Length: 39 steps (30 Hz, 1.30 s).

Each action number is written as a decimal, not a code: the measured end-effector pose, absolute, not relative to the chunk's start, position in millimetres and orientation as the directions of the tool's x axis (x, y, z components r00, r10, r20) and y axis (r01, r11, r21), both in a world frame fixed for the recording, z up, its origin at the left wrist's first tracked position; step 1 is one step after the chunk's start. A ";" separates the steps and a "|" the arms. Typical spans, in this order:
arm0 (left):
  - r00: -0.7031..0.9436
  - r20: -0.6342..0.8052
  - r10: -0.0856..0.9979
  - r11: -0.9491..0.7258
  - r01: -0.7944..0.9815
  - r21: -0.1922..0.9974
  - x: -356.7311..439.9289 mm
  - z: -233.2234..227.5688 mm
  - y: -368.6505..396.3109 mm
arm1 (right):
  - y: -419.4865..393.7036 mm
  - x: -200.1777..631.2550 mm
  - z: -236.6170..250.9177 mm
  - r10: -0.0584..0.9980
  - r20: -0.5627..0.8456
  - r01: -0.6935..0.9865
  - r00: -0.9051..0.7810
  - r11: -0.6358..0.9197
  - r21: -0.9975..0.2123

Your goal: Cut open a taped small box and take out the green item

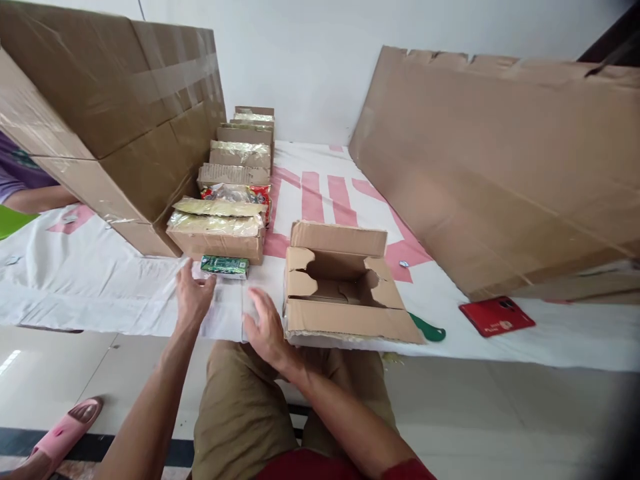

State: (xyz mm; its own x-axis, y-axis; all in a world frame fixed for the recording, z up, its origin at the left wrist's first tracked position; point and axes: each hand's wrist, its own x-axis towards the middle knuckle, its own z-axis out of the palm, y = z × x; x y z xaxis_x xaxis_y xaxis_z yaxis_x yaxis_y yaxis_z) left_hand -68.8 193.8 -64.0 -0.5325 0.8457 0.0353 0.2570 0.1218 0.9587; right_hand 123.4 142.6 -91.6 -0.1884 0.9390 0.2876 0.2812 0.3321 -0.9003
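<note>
My left hand (193,297) lies flat on the white sheet (90,280), fingers spread, just below a small green packet (225,266). My right hand (265,327) rests on the sheet beside it, fingers apart, close to the left wall of an open, empty cardboard box (345,319). Neither hand holds anything. A row of small cardboard boxes (220,237) filled with plastic-wrapped goods runs away from the green packet toward the wall.
A big taped carton (115,113) stands at the left. A large flat cardboard sheet (500,167) leans at the right. A red phone (497,315) lies on the white sheet. Another person's arm (35,198) shows at far left, a pink slipper (65,427) below.
</note>
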 end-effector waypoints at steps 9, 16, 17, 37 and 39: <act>-0.148 0.326 0.934 -0.233 0.439 0.868 24.1 -68.0 108.8 | 27.3 296.0 -34.8 0.799 -0.053 0.439 -0.599 0.273 -0.856; -0.031 0.171 0.985 -0.165 0.139 0.976 61.6 -53.3 112.5 | 29.2 410.2 -5.0 0.982 -0.141 0.616 -0.122 -0.036 -0.787; -0.021 0.164 0.986 -0.160 0.110 0.981 63.8 -49.8 115.5 | 36.6 417.1 -7.0 0.996 -0.078 0.614 -0.031 -0.042 -0.788; -0.273 0.183 0.945 -0.189 0.005 0.982 109.3 -22.7 127.5 | 130.7 397.5 -13.5 0.967 0.253 0.346 0.018 0.232 -0.909; -0.267 0.170 0.949 -0.173 0.010 0.985 110.2 -23.5 126.1 | 151.1 407.7 -8.7 0.967 0.251 0.295 -0.037 0.251 -0.922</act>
